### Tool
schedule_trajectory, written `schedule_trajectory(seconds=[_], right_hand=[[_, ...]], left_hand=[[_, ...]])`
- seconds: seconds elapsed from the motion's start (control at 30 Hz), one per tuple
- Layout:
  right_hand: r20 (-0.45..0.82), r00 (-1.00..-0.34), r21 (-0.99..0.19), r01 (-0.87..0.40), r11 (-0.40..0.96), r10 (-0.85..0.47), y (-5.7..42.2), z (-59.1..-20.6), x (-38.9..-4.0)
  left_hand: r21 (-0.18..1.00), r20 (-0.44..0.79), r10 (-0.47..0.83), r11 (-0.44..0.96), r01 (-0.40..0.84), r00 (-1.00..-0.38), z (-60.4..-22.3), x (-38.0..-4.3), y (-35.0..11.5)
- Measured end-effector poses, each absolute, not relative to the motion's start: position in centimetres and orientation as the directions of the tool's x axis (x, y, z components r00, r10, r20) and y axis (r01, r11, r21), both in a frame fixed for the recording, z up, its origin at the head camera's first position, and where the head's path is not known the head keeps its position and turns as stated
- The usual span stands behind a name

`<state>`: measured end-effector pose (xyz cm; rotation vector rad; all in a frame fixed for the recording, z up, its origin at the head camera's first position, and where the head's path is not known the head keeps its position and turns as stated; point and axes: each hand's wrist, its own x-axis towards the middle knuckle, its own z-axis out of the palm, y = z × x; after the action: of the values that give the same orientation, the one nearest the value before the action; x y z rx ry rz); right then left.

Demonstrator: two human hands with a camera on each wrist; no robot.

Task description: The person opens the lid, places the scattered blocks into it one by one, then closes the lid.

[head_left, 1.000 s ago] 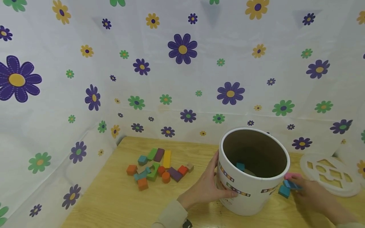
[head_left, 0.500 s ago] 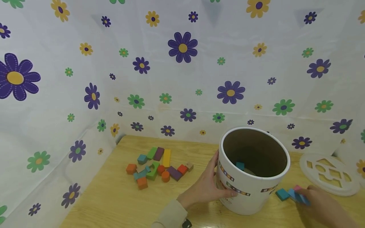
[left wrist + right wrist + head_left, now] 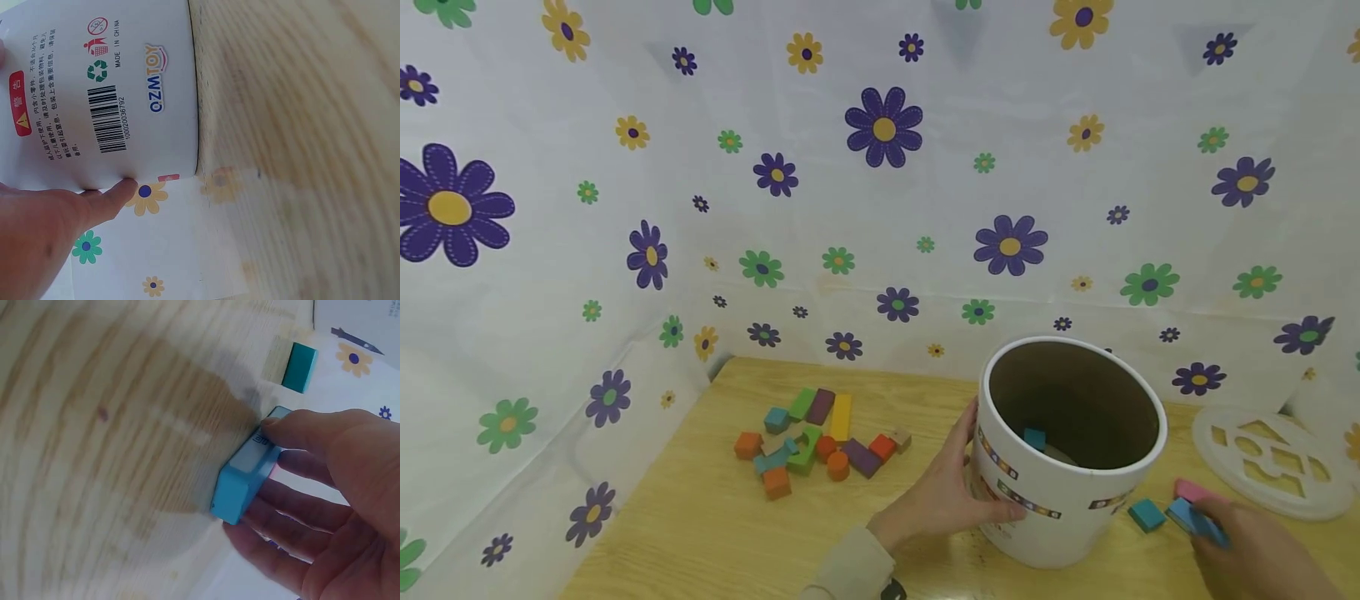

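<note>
A white cylindrical bucket with printed strips stands on the table without its lid. My left hand grips its left side, thumb across the front. At the bucket's right, my right hand holds a light blue rectangular block. In the right wrist view the thumb lies along the blue block's top, with fingers on its far side. A teal block lies on the table between bucket and right hand. Just behind the held block is a pink block, partly covered by the fingers.
A round off-white lid with shaped cutouts lies at the far right. Inside the bucket sits a teal block. Several coloured blocks are spread at the left. A flowered sheet stands behind the wooden table.
My right hand has moved right and toward me with the blue block, away from the teal block. The teal block now lies apart from it. The left hand stays on the bucket.
</note>
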<state>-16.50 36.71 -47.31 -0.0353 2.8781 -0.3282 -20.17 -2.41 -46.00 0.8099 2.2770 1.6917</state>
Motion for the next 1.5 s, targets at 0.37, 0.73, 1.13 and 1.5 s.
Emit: schedule_trajectory(seconds=[0.37,0.73,1.13,1.5], right_hand=[[-0.333,-0.942,-0.248,0.116,0.962,0.027,36.7,-47.6,-15.9],[-0.297,-0.954,-0.311,0.132,0.941,0.036,36.8,-47.6,-15.8],[0.141,-0.986,-0.456,0.019,0.890,0.093,35.8,-43.4,-15.2],[0.297,-0.932,-0.624,-0.027,0.781,0.206,33.4,-36.8,-15.6]], left_hand=[[0.940,0.138,0.526,0.197,0.278,-0.839,-46.0,-20.0,-2.2],[0.940,0.143,0.530,0.191,0.282,-0.836,-46.0,-20.1,-2.2],[0.929,0.172,0.541,0.190,0.319,-0.823,-46.2,-20.2,-2.2],[0.919,0.209,0.544,0.175,0.353,-0.813,-46.0,-20.1,-1.9]])
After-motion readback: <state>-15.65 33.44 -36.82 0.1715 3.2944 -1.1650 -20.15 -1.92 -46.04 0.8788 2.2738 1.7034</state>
